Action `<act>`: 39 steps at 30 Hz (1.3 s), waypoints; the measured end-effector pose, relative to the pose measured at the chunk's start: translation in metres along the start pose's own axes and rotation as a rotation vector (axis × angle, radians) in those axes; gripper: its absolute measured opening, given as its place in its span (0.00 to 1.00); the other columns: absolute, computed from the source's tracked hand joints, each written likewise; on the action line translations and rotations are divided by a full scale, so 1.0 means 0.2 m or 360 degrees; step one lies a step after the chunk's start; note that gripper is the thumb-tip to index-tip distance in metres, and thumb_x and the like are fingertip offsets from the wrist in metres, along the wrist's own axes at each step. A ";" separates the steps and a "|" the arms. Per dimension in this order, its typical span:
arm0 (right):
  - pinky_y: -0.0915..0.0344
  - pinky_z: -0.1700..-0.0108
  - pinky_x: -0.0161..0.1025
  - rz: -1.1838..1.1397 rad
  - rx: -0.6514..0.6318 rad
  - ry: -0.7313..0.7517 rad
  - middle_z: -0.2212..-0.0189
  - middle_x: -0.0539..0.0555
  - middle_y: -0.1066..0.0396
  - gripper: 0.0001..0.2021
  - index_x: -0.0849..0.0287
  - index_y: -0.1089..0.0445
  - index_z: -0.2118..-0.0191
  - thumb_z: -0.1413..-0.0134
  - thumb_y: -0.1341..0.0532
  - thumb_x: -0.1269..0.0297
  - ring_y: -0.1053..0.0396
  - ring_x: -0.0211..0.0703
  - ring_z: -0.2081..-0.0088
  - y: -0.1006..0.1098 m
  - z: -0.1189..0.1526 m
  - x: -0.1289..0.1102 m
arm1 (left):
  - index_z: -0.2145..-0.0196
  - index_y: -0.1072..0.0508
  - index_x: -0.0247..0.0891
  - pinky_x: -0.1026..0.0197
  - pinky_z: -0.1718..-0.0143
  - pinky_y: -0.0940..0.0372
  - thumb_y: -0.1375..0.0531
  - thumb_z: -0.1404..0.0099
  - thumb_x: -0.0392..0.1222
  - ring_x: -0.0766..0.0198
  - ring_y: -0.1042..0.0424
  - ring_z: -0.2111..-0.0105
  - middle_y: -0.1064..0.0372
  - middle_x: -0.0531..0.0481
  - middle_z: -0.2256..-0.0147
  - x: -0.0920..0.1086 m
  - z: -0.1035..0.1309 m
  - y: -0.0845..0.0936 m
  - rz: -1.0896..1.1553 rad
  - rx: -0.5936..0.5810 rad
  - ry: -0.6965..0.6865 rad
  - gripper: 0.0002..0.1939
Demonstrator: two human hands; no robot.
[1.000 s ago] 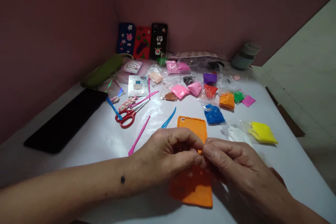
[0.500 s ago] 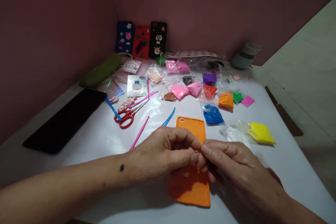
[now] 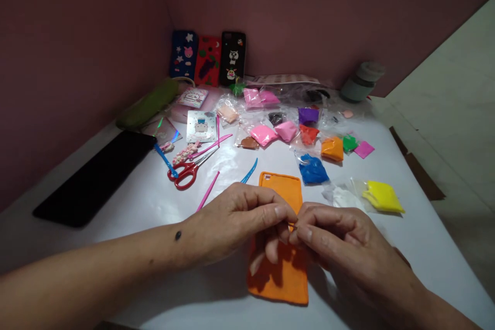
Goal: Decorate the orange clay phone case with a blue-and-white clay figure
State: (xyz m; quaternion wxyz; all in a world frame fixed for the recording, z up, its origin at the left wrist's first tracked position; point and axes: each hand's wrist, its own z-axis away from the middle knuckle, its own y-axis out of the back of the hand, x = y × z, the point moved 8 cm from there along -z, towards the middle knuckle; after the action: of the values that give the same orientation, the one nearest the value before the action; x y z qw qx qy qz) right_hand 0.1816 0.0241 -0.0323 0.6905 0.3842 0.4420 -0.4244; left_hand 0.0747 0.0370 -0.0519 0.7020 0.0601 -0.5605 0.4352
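Observation:
My left hand (image 3: 251, 216) and my right hand (image 3: 340, 240) meet fingertip to fingertip above an orange phone case (image 3: 280, 281). Both are closed in a pinch. A tiny thin dark piece (image 3: 293, 226) shows between their fingertips, too small to tell its kind. The lower fingers of my left hand hang loosely over the case. The orange case lies flat on the white table, its camera cutout at the far end; my hands cover its middle. Behind my left hand lie a pink modelling tool (image 3: 209, 189) and a blue modelling tool (image 3: 250, 170).
Bags of coloured clay, such as blue (image 3: 312, 169), yellow (image 3: 383, 196) and orange (image 3: 332, 149), spread across the table (image 3: 417, 247). Red-handled scissors (image 3: 186, 175) and a black slab (image 3: 98, 178) lie left. Decorated phone cases (image 3: 233, 59) lean against the wall. A jar (image 3: 361, 82) stands back right.
My left thumb has shifted up and forward along the index finger, and its lower fingers have spread downward. The thin dark piece now shows between the fingertips. The phone case has stayed in place.

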 end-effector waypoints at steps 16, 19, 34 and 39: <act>0.42 0.69 0.33 0.0016 0.0090 0.0104 0.78 0.47 0.32 0.08 0.57 0.29 0.77 0.49 0.38 0.64 0.38 0.36 0.73 0.01 0.00 0.00 | 0.64 0.28 0.33 0.70 0.80 0.37 0.36 0.41 0.38 0.72 0.35 0.83 0.32 0.54 0.80 0.01 -0.01 0.02 -0.0069 0.0109 0.0021 0.08; 0.41 0.70 0.32 -0.0023 0.0078 0.0092 0.77 0.47 0.32 0.07 0.57 0.29 0.76 0.49 0.38 0.65 0.38 0.35 0.73 0.01 0.00 0.01 | 0.65 0.28 0.33 0.70 0.81 0.38 0.37 0.42 0.38 0.72 0.36 0.83 0.33 0.54 0.80 0.01 -0.01 0.02 -0.0096 0.0162 -0.0006 0.07; 0.47 0.73 0.35 -0.0121 -0.0082 0.0006 0.77 0.48 0.37 0.15 0.59 0.30 0.74 0.39 0.44 0.57 0.44 0.35 0.74 0.00 -0.01 0.06 | 0.69 0.28 0.34 0.72 0.78 0.40 0.42 0.37 0.35 0.74 0.35 0.79 0.31 0.56 0.76 0.06 -0.01 0.01 -0.0312 0.0126 -0.0133 0.04; 0.47 0.72 0.36 -0.0235 -0.0076 -0.0064 0.76 0.49 0.36 0.18 0.59 0.30 0.73 0.38 0.44 0.53 0.43 0.35 0.74 -0.01 -0.01 0.10 | 0.69 0.29 0.32 0.74 0.78 0.42 0.44 0.35 0.36 0.76 0.35 0.79 0.31 0.55 0.74 0.05 -0.01 0.02 -0.0368 0.0131 -0.0080 0.07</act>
State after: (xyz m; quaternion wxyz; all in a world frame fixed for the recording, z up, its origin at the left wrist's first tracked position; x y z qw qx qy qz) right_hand 0.1848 0.0212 -0.0525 0.6751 0.3254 0.4652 -0.4712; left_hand 0.0737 0.0455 -0.0462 0.7303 0.1639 -0.5489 0.3722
